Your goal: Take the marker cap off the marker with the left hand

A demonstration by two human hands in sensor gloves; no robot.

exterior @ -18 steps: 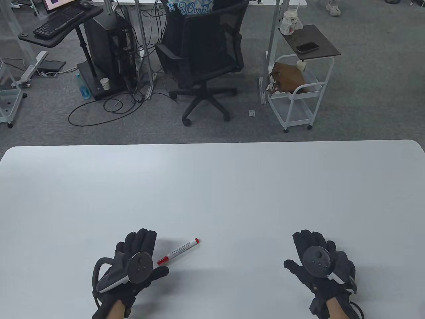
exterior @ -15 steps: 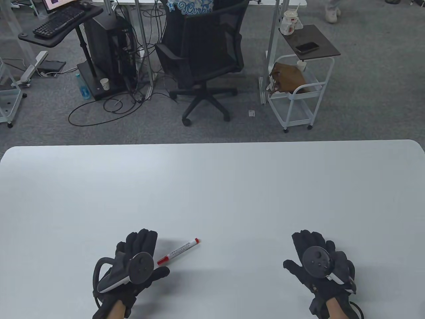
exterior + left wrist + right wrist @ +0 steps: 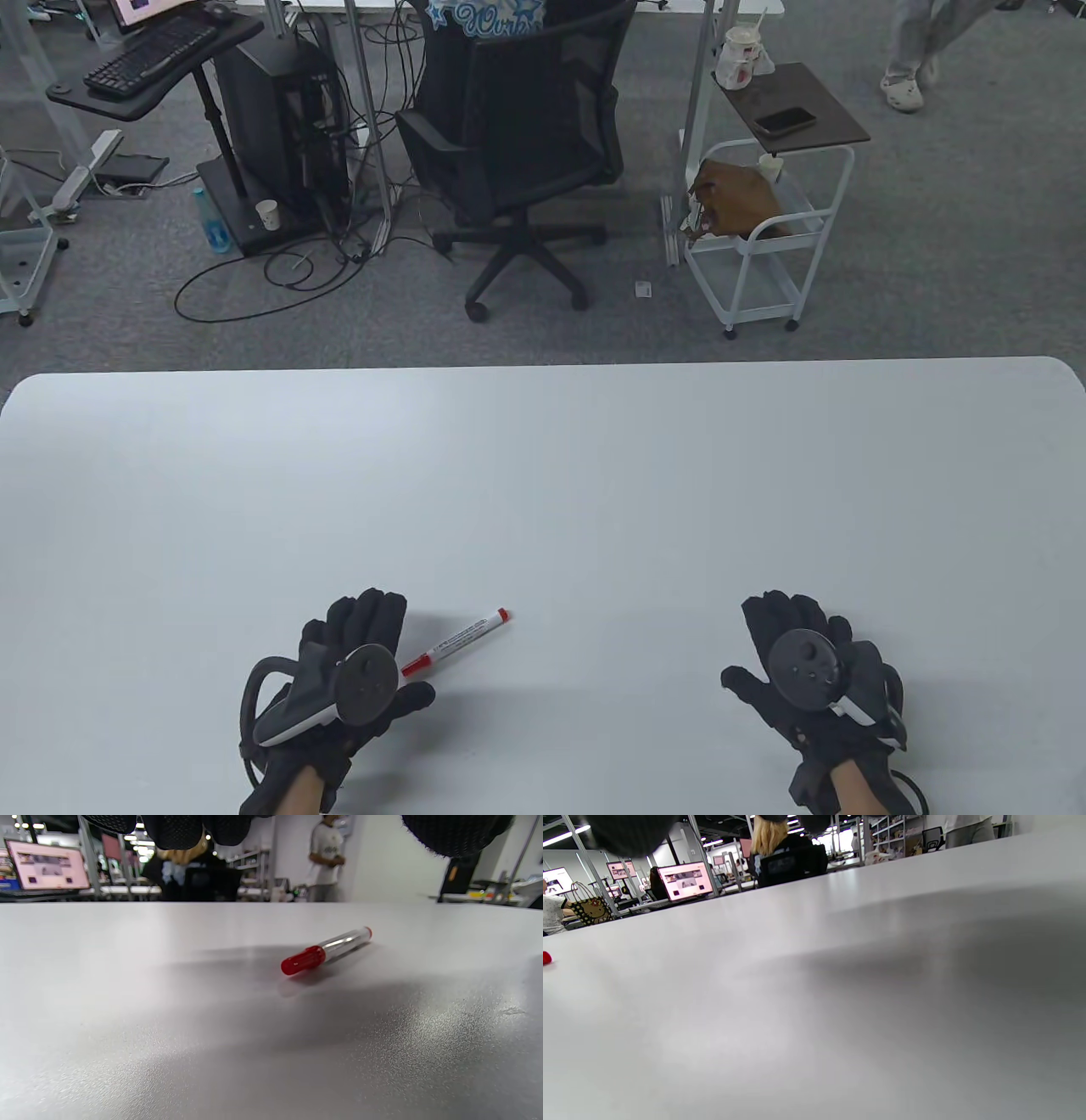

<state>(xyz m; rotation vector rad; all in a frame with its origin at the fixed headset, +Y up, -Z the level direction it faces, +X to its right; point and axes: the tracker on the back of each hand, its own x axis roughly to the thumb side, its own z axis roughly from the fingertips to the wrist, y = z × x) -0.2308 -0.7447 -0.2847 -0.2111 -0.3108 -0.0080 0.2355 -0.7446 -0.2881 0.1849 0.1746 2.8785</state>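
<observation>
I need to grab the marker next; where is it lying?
In the table view the marker lies flat on the table, near its front edge, just right of the left hand, red cap toward it.

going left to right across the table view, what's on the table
left hand → red marker cap → marker, angling up to the right → right hand

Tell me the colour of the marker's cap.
Red. The cap sits on the marker, seen best in the left wrist view.
</observation>
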